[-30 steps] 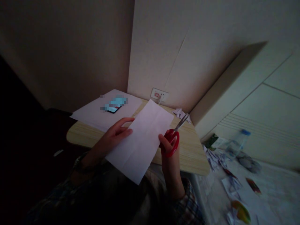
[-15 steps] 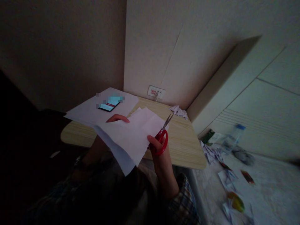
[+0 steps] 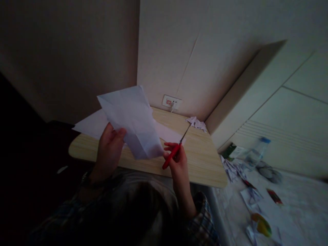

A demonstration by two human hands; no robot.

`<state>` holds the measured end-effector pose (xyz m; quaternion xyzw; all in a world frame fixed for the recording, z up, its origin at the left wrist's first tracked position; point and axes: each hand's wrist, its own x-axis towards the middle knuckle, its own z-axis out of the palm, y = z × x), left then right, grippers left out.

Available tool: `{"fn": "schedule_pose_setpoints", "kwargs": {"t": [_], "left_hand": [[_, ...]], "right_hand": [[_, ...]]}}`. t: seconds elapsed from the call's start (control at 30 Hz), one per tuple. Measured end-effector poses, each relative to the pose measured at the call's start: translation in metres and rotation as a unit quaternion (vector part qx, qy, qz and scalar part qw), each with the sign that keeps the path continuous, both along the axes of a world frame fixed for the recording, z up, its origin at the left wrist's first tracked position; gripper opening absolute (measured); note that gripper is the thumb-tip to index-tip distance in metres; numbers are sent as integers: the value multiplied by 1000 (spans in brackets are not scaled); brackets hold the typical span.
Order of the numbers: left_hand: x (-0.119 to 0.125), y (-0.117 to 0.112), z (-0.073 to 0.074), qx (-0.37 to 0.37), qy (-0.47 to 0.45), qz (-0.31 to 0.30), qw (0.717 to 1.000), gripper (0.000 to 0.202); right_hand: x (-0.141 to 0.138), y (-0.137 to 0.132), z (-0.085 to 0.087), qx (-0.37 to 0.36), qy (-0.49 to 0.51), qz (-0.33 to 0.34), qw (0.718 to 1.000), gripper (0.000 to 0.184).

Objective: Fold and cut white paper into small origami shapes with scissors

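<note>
My left hand (image 3: pixel 110 147) pinches a creased white sheet of paper (image 3: pixel 130 118) by its lower left edge, thumb on top. The sheet is raised and tilted above the table, hiding the phone seen earlier. In my right hand (image 3: pixel 177 159) are red-handled scissors (image 3: pixel 172 156), with their blades together and pointing up and away. My right fingertips are close to the sheet's lower right corner; whether they touch it I cannot tell. Another white sheet (image 3: pixel 169 132) lies on the table behind the scissors, and more paper (image 3: pixel 91 123) lies at the left.
Folded paper pieces (image 3: pixel 196 123) sit at the back right corner of the small wooden table (image 3: pixel 205 160). A wall socket (image 3: pixel 171 101) holds a plug. On the pale surface at right are a plastic bottle (image 3: pixel 257 153), a yellow-green item (image 3: pixel 261 225) and more folded paper (image 3: pixel 232 169).
My left hand has come out from beneath the paper and lifted a sheet up and leftward, in front of the phone. The scissors have turned edge-on in my right hand, and their blades have closed.
</note>
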<state>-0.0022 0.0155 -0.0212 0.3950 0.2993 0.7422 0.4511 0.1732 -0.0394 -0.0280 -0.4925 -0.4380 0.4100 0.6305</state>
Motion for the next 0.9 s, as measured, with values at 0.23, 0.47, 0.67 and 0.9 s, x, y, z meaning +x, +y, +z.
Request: {"fn": "schedule_pose_setpoints", "kwargs": {"t": [0.23, 0.47, 0.67, 0.9], "left_hand": [[10, -15, 12, -92, 8, -29, 995, 34], [14, -25, 17, -266, -15, -110, 958, 36], [15, -21, 14, -220, 58, -34, 973, 34], [6, -18, 19, -214, 67, 57, 973, 26]], "right_hand": [[-14, -8, 4, -21, -78, 25, 996, 20], [-15, -8, 1, -20, -154, 43, 987, 12], [-11, -5, 0, -4, -133, 38, 990, 16], [3, -8, 0, 35, 7, 144, 989, 51]]}}
